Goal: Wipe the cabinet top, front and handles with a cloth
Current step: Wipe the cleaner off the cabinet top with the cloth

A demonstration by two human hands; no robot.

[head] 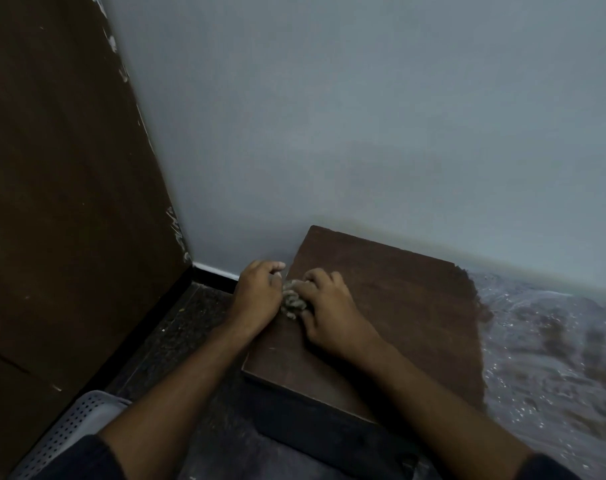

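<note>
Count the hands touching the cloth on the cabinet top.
2: the left hand at the cabinet top's left edge, the right hand on it, the bunched cloth between them.

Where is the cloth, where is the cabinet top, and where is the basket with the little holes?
cloth [292,300]: head view, on the bunched part showing between the two hands.
cabinet top [398,299]: head view, on the bare brown surface.
basket [76,424]: head view, on its perforated wall at lower left.

- We are wearing dark sleeves, their cuffs showing at the bottom corners of the view.
- We are leaving both forearms bare, the left hand [258,292] and right hand [332,313] ungloved, no rings or watch showing.
</note>
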